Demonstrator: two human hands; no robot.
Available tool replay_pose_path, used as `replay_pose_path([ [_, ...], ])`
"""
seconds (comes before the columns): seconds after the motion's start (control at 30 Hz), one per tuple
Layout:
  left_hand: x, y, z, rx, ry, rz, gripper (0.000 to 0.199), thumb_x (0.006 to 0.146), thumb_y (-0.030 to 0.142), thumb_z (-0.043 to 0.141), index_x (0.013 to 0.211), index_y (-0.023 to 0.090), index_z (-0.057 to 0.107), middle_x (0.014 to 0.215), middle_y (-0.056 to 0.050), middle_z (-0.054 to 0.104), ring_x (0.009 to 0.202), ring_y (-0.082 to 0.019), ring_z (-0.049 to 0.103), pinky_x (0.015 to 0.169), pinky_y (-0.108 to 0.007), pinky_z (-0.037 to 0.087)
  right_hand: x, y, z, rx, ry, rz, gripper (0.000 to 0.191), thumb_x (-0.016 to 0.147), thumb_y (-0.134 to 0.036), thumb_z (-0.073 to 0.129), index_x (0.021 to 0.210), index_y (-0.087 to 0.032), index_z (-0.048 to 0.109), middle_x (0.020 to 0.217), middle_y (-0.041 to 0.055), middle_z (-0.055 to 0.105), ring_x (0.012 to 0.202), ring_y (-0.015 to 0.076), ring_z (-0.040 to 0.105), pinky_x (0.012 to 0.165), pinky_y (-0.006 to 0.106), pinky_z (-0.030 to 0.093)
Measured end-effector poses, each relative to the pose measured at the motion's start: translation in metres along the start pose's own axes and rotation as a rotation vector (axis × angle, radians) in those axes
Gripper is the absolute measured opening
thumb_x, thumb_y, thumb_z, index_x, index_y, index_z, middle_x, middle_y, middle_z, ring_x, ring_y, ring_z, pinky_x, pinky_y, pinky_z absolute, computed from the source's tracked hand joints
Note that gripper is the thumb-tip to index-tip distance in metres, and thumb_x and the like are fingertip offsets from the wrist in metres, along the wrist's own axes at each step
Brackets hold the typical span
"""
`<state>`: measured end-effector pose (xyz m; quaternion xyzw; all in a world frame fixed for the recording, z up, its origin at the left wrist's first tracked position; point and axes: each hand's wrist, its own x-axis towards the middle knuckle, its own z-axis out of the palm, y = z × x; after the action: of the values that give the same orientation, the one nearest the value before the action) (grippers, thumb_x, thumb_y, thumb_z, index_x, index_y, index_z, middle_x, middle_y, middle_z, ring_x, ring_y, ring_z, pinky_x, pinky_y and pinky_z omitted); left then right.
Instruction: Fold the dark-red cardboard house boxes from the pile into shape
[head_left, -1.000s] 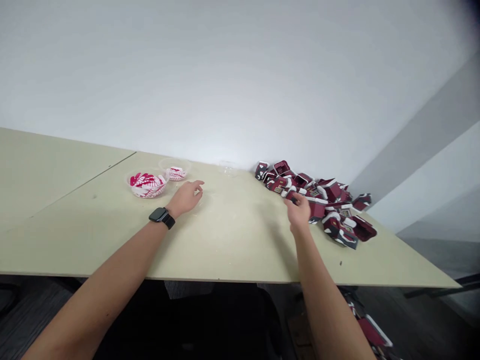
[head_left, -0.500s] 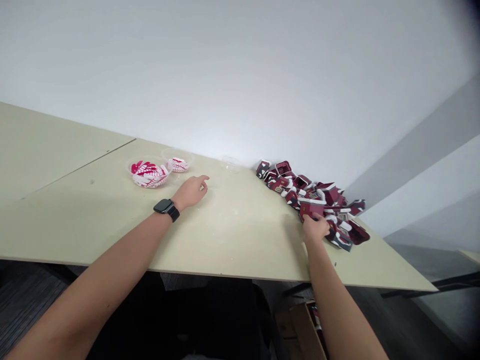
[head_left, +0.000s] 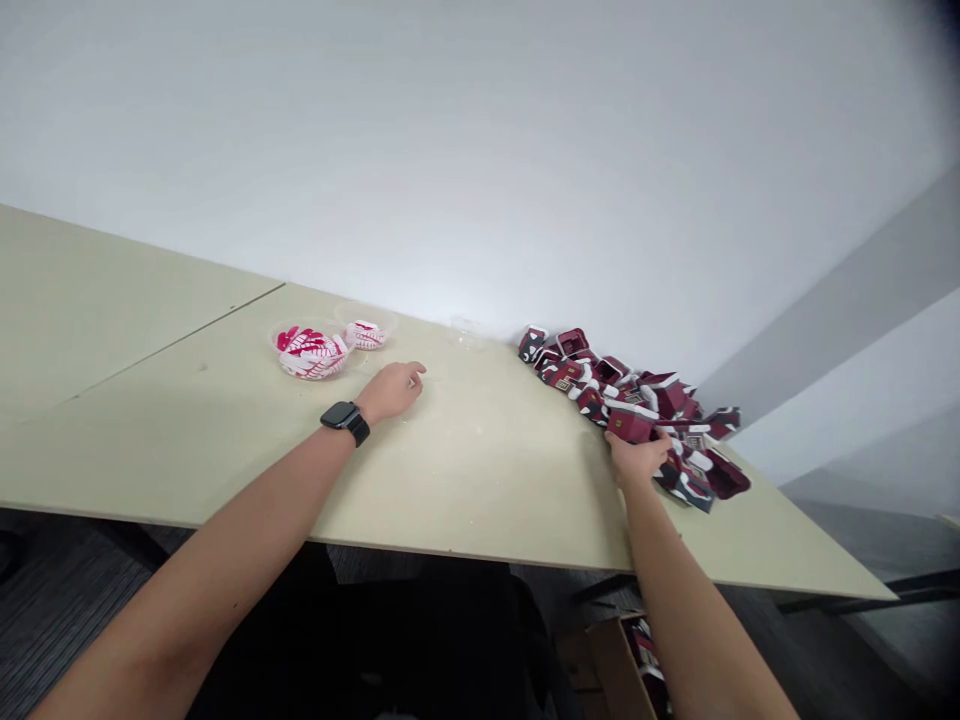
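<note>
The right hand (head_left: 637,458) grips a maroon-and-white cardboard box (head_left: 630,425); the open left hand (head_left: 390,392) has a clear plastic bowl (head_left: 311,352) at ten o'clock.

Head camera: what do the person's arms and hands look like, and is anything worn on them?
Both forearms are bare, with no sleeves in view, and neither the left hand nor the right hand wears a glove. A black smartwatch with a black strap sits on the left wrist; the right wrist shows nothing worn.
</note>
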<state>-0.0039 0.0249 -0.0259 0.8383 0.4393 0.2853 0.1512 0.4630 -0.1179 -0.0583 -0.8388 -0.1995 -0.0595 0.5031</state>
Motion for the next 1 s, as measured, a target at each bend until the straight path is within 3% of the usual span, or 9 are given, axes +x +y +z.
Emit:
replay_pose_path([
  [0.17,-0.001,0.000,0.000,-0.042,-0.021,-0.028,0.043,0.091,0.021,0.050,0.126,0.013,0.073,0.114,-0.012,0.079,0.102,-0.027,0.074,0.097,-0.037,0.055,0.014,0.006,-0.001,0.009,-0.071,0.105,0.104,0.058,-0.039,0.089,0.148,-0.019,0.041,0.143,0.0234,0.061,0.130,0.0407,0.061,0.114,0.053,0.045],
  [0.3,-0.002,0.001,0.000,-0.065,-0.030,-0.037,0.043,0.090,0.021,0.050,0.125,0.013,0.074,0.112,-0.012,0.080,0.100,-0.026,0.074,0.096,-0.035,0.055,0.018,0.007,-0.001,0.046,-0.079,0.079,0.111,0.055,-0.041,0.089,0.151,-0.021,0.037,0.146,0.0211,0.058,0.130,0.0377,0.061,0.113,0.050,0.047],
  [0.4,-0.003,0.002,-0.001,-0.058,-0.023,-0.032,0.042,0.090,0.020,0.050,0.124,0.012,0.074,0.114,-0.012,0.079,0.103,-0.026,0.074,0.096,-0.035,0.054,0.016,0.003,-0.005,0.045,-0.078,0.047,0.108,0.053,-0.040,0.089,0.148,-0.022,0.040,0.138,0.0185,0.063,0.124,0.0377,0.063,0.110,0.053,0.049],
  [0.57,-0.003,0.003,-0.001,-0.061,-0.019,-0.035,0.041,0.092,0.020,0.050,0.124,0.012,0.073,0.113,-0.012,0.079,0.103,-0.026,0.073,0.097,-0.036,0.053,-0.006,-0.026,-0.028,0.072,0.069,-0.203,0.099,0.055,-0.042,0.088,0.142,-0.019,0.046,0.136,0.0186,0.060,0.121,0.0366,0.061,0.110,0.052,0.047],
  [0.6,-0.002,0.003,-0.001,-0.072,-0.016,-0.033,0.040,0.092,0.021,0.051,0.124,0.013,0.073,0.113,-0.012,0.079,0.102,-0.026,0.073,0.096,-0.036,0.053,-0.015,-0.037,-0.033,0.108,0.045,-0.242,0.102,0.057,-0.045,0.088,0.145,-0.020,0.043,0.131,0.0166,0.061,0.116,0.0346,0.063,0.107,0.052,0.049],
  [0.73,-0.001,0.000,0.002,-0.145,-0.005,-0.010,0.043,0.093,0.036,0.061,0.129,0.015,0.069,0.114,-0.012,0.078,0.101,-0.027,0.072,0.094,-0.039,0.054,-0.060,-0.089,-0.043,0.227,-0.267,-0.374,0.112,0.059,-0.047,0.089,0.153,-0.027,0.033,0.127,0.0120,0.062,0.111,0.0305,0.066,0.100,0.050,0.053],
  [0.9,-0.002,0.000,0.005,-0.218,0.030,0.062,0.097,0.077,0.052,0.082,0.158,0.018,0.042,0.138,-0.016,0.066,0.121,-0.034,0.064,0.103,-0.047,0.051,-0.122,-0.151,-0.015,0.366,-0.581,-0.461,0.110,0.062,-0.044,0.087,0.155,-0.030,0.032,0.123,0.0104,0.064,0.112,0.0301,0.065,0.098,0.049,0.054],
  [1.0,-0.006,0.009,0.002,-0.213,0.065,0.179,0.121,0.070,0.058,0.088,0.167,0.021,0.027,0.156,-0.019,0.052,0.138,-0.038,0.052,0.114,-0.052,0.043,-0.152,-0.178,0.011,0.373,-0.698,-0.424,0.108,0.064,-0.047,0.085,0.157,-0.033,0.033,0.138,0.0139,0.057,0.116,0.0312,0.064,0.097,0.048,0.056],
])
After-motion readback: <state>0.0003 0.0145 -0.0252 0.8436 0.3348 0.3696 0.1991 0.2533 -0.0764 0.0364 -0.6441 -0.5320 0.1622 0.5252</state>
